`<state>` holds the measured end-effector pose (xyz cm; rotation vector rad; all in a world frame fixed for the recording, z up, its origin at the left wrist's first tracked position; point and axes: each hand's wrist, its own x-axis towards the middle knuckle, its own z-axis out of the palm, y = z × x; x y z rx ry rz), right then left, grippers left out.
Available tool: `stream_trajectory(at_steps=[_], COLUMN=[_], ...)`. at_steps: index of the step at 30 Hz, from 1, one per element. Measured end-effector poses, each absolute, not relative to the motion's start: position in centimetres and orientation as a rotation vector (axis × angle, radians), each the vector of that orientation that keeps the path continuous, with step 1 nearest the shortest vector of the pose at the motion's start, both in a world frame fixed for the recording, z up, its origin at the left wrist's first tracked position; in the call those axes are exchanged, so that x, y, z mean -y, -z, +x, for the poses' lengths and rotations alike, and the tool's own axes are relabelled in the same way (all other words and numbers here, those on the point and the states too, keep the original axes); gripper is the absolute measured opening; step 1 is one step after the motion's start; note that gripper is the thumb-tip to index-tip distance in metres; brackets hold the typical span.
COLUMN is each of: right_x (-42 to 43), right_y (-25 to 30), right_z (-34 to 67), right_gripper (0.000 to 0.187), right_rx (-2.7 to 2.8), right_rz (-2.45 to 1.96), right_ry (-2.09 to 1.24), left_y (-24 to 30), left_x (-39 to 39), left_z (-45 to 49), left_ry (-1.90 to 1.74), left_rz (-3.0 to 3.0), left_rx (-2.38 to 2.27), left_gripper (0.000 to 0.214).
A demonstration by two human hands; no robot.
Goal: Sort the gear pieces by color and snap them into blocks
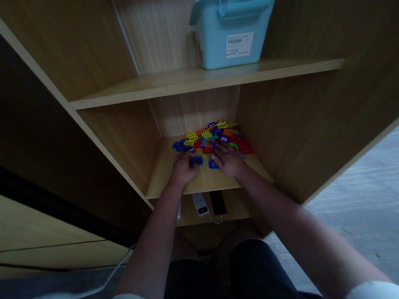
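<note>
On the middle shelf lies a heap of flat, notched plastic building pieces [206, 134] in blue, yellow, red, orange, green and purple. At the heap's front left, my left hand [183, 169] has its fingers curled, with a blue building piece [197, 161] between thumb and forefinger. My right hand [230, 160] rests palm down over the front right of the heap, its fingers apart. Another blue piece [213, 164] lies on the shelf board just left of my right thumb. The fingertips of both hands are partly lost among the pieces.
A light-blue lidded box [232, 26] stands on the shelf above [163, 84]. Below, a white device with a cable [200, 204] and a black phone-like slab [218, 202] lie on a lower shelf. Wooden side walls [311, 122] enclose the compartment.
</note>
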<state>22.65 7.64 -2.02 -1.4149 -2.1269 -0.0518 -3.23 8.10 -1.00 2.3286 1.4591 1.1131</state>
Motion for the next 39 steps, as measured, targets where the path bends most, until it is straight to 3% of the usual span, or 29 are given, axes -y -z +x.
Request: stream_trajectory(at_steps=[6, 13, 16, 25, 33, 39], right_x=[-6.7, -5.3, -5.1, -5.0, -4.6, -5.0], right_y=[1.5, 1.2, 1.2, 1.5, 0.9, 0.8], right_z=[23.6, 23.6, 23.3, 23.1, 22.8, 23.1], right_gripper=[0.046, 0.026, 0.023, 0.029, 0.050, 0.041], right_rx=[1.903, 1.894, 1.944, 2.006, 1.963, 2.038], right_rz=[-1.097, -0.904, -0.869, -0.835, -0.840, -0.794], right_ry=[-0.032, -0.160, -0.168, -0.343, -0.356, -0.219], left_y=[1.2, 0.5, 0.2, 0.3, 0.7, 0.5], left_x=[-8.3, -7.1, -6.8, -6.8, -7.0, -6.9], left_z=[-3.2, -2.4, -2.1, -2.1, -2.1, -2.1], left_ry=[-1.186, -1.127, -1.130, -1.163, -1.189, -1.166], left_rz=[2.386, 2.655, 2.678, 2.687, 2.667, 2.660], left_rx=[-1.425, -1.227, -1.222, -1.186, -1.219, -1.175], left_gripper=[0.037, 0.078, 0.086, 0.055, 0.052, 0.055])
